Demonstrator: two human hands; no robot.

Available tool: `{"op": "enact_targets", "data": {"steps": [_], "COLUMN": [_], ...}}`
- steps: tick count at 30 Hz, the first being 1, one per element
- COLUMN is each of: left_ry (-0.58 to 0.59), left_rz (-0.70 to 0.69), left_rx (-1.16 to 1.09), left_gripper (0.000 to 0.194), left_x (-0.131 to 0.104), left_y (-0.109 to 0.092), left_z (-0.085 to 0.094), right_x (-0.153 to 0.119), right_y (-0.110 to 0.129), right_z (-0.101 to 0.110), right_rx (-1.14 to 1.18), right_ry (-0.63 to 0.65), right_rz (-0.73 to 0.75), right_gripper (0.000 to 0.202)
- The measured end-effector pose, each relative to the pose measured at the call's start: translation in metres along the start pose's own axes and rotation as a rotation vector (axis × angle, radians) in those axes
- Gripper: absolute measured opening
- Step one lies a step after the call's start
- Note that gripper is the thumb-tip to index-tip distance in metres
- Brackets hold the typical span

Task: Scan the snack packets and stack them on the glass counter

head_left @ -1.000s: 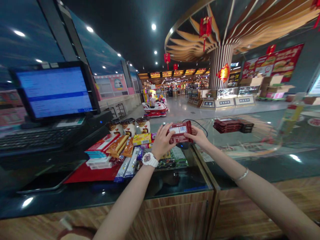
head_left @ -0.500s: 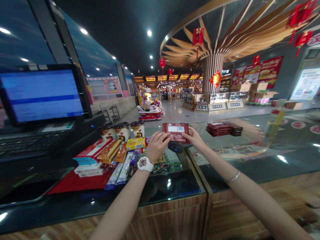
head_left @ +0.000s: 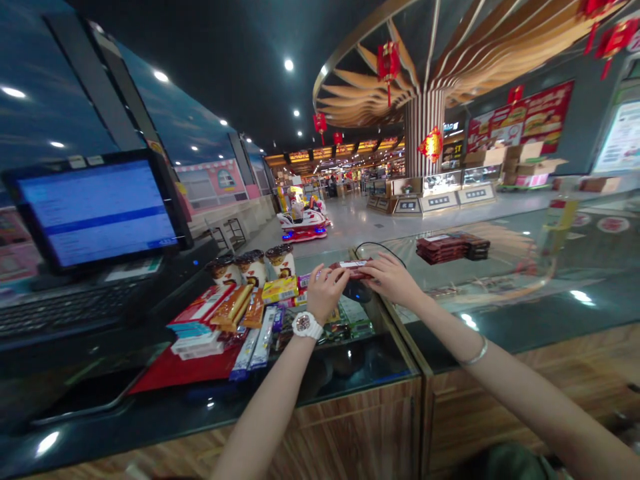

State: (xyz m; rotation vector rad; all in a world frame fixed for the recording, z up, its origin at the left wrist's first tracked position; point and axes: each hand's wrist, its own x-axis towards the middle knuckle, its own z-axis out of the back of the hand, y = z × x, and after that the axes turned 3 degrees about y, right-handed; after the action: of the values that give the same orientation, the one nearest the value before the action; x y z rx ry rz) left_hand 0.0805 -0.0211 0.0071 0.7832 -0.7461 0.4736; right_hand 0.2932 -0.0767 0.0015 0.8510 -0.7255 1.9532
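Between my two hands is a dark red-brown snack packet [head_left: 352,265] with a white label, tipped so that it shows nearly edge-on. My left hand [head_left: 324,292], with a white watch at the wrist, is closed on its left end. My right hand [head_left: 394,280] grips the right end, fingers over the top. Just under the packet sits a black scanner-like device [head_left: 358,293] with a blue light, partly hidden by my hands. To the right, a stack of similar brown packets [head_left: 441,249] lies on the glass counter.
Left of my hands lie yellow boxes [head_left: 280,289], blue-white sticks [head_left: 262,339], orange packets [head_left: 233,308] and red boxes [head_left: 201,311]. Lidded cups [head_left: 250,268] stand behind them. A monitor [head_left: 100,213] and keyboard [head_left: 45,303] occupy the far left. A black cable [head_left: 387,247] curves behind the packet.
The packet has tilted from showing its labelled, barcoded face to nearly edge-on. My right fingers have shifted over its top. The whole view has turned slightly.
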Motion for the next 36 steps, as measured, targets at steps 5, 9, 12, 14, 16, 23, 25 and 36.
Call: {"op": "enact_targets", "data": {"steps": [5,9,12,14,16,23,25,36], "left_ry": [-0.029,-0.081,-0.104,-0.088,-0.039,0.154,0.196,0.256], "left_rz": [-0.044,-0.072,-0.087,-0.077,-0.058,0.013,0.036,0.168], "left_rx": [-0.017,-0.077,-0.115,-0.147,-0.188,-0.32,-0.344,-0.406], "left_gripper": [0.02,0.019,0.018,0.02,0.023,0.027,0.031,0.051], "left_x": [0.019,0.051,0.08,0.099,0.116,0.158,0.166,0.179], "left_y": [-0.013,-0.036,-0.059,-0.076,-0.092,-0.145,-0.157,-0.189], "left_z": [-0.004,-0.02,-0.036,-0.045,-0.054,-0.092,-0.104,-0.161], "right_x": [-0.01,-0.026,-0.039,-0.049,-0.06,-0.089,-0.095,-0.105], "right_y": [-0.01,-0.04,-0.071,-0.093,-0.114,-0.18,-0.195,-0.239], "right_z": [0.017,0.035,0.046,0.053,0.059,0.068,0.065,0.036], "right_rx": [-0.209,-0.304,-0.337,-0.321,-0.278,-0.167,-0.204,-0.285], "right_ry": [-0.039,-0.104,-0.129,-0.116,-0.087,-0.065,-0.074,-0.075], "right_rz": [0.048,0.056,-0.006,-0.081,-0.179,-0.428,-0.447,-0.51], "right_gripper": [0.021,0.022,0.024,0.025,0.027,0.029,0.03,0.03]}}
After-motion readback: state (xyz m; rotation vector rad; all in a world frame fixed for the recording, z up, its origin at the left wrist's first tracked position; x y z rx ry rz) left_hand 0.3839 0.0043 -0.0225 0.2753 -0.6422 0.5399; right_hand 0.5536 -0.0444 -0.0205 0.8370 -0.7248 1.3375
